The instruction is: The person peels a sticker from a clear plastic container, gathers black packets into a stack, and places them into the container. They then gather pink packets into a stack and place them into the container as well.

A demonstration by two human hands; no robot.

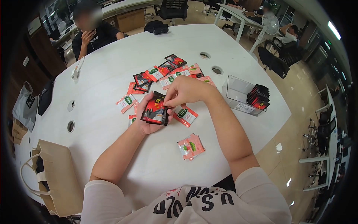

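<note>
My left hand (148,126) is closed around black-and-red sachets (156,109), held flat above the table. The fingers of my right hand (186,89) pinch at the upper right edge of these sachets. Behind both hands lies a loose spread of packets, among them a black-and-red sachet (175,59) and a red-and-white Cozy sachet (154,73). Another Cozy sachet (186,115) lies just right of my left hand. Nearer to me is a small stack of pink sachets (191,147). At the right, a clear divided holder (235,91) has black sachets (258,97) standing in its right compartment.
The white table (108,149) has round cable holes, one of them (71,126) at the left. A beige tote bag (61,175) stands at the near left. Across the table sits a person (95,41). A white charger (75,74) and a black pouch (156,27) lie farther back.
</note>
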